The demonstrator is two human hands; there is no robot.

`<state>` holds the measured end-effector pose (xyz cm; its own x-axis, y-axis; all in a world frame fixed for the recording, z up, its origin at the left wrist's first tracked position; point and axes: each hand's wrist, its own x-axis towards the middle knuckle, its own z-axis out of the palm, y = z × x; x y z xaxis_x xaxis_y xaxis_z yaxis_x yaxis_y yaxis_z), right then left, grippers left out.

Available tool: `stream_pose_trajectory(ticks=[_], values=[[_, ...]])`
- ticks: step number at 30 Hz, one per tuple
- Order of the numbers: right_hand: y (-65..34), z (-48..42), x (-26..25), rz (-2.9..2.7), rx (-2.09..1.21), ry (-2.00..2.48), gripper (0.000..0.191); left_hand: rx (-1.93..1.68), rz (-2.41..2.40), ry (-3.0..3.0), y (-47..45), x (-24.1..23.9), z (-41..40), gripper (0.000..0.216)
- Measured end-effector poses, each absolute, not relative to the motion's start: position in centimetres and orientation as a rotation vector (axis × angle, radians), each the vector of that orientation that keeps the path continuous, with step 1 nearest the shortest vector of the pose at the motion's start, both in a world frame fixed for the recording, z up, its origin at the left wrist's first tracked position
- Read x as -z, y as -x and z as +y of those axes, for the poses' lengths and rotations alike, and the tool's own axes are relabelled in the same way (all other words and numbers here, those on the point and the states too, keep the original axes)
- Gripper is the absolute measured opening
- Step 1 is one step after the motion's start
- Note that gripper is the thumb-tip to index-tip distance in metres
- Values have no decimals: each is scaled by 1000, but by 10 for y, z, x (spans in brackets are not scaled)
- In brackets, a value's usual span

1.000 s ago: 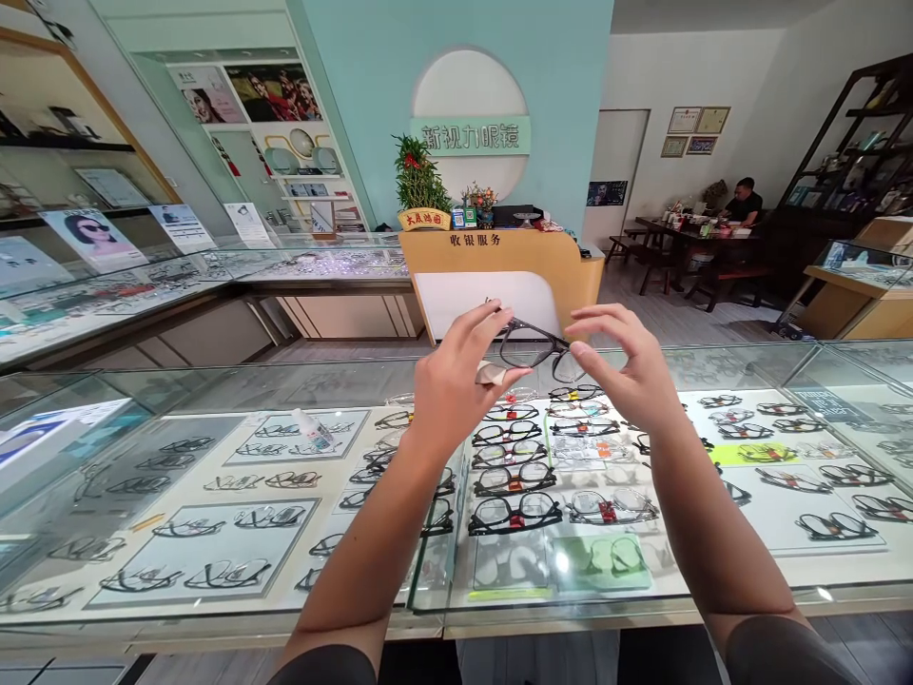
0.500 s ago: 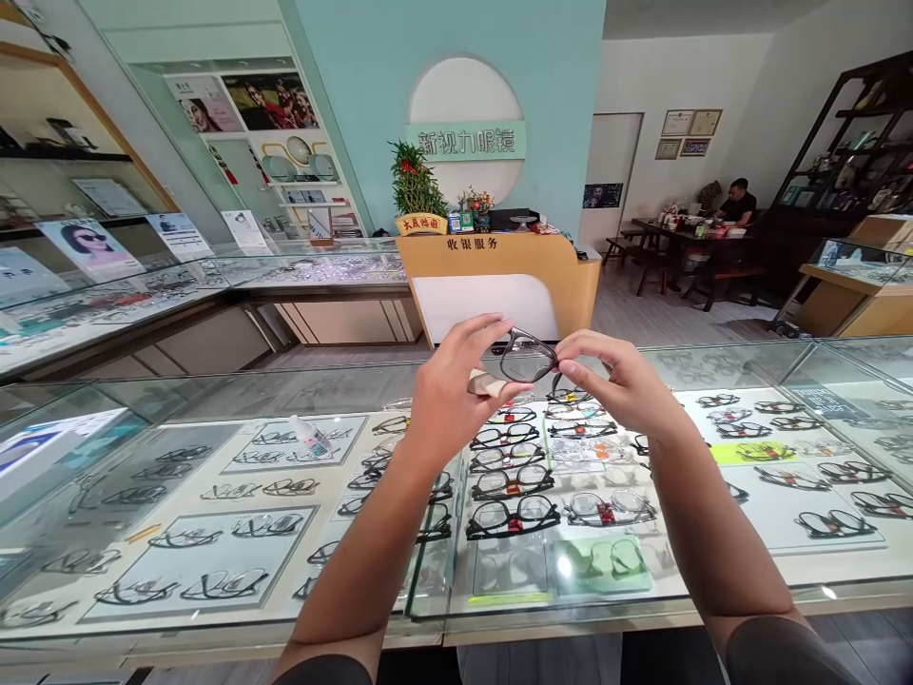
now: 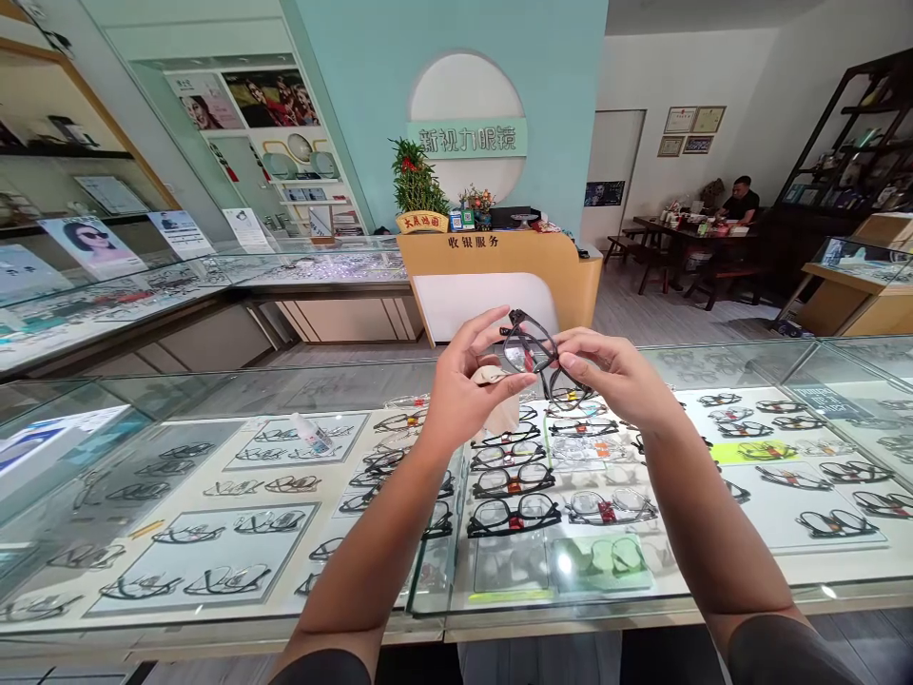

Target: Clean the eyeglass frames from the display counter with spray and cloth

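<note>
I hold a pair of black-framed glasses point(image 3: 536, 357) in the air above a glass display counter point(image 3: 214, 381). My left hand point(image 3: 460, 390) pinches the left side of the frame between thumb and fingers and also holds a small beige cloth point(image 3: 499, 400) against the palm. My right hand point(image 3: 610, 376) grips the frame at its middle and right lens. The glasses are tilted, left lens higher.
Under the counter glass lie several rows of glasses point(image 3: 514, 476) on trays, and a small white bottle point(image 3: 312, 433) lies to the left. A wooden cashier desk point(image 3: 499, 276) stands behind. A person point(image 3: 740, 202) sits at a table at the far right.
My right hand has come from apart to gripping the frame. The glasses have tilted and turned between both hands, and the cloth now hangs lower from my left hand.
</note>
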<state>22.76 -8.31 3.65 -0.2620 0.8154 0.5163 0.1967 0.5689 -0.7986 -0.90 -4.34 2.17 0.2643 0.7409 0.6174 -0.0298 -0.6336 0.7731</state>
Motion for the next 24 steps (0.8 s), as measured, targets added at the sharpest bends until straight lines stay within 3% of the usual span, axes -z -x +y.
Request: stream_pose_trajectory(ticks=[5,10,15,19,24], values=[[-226,-82,-37,-1677,-1009,822,35,-1364,553,-1674,2,-15,-38,88],[-223,-86,-37,-1656,-1010,844,35,-1320,502,-1607,0,-16,-40,82],[-222,-89,-35,-1581,-765,847,32,-1528,641,-1638,-2,-19,-53,67],[-220,-92,-32,-1569,-537,855,27,-1825,847,-1808,-10,-20,-78,18],[-207,-110,-16,-1523,-292,890,22,-1632,849,-1974,-29,-11,-105,16]])
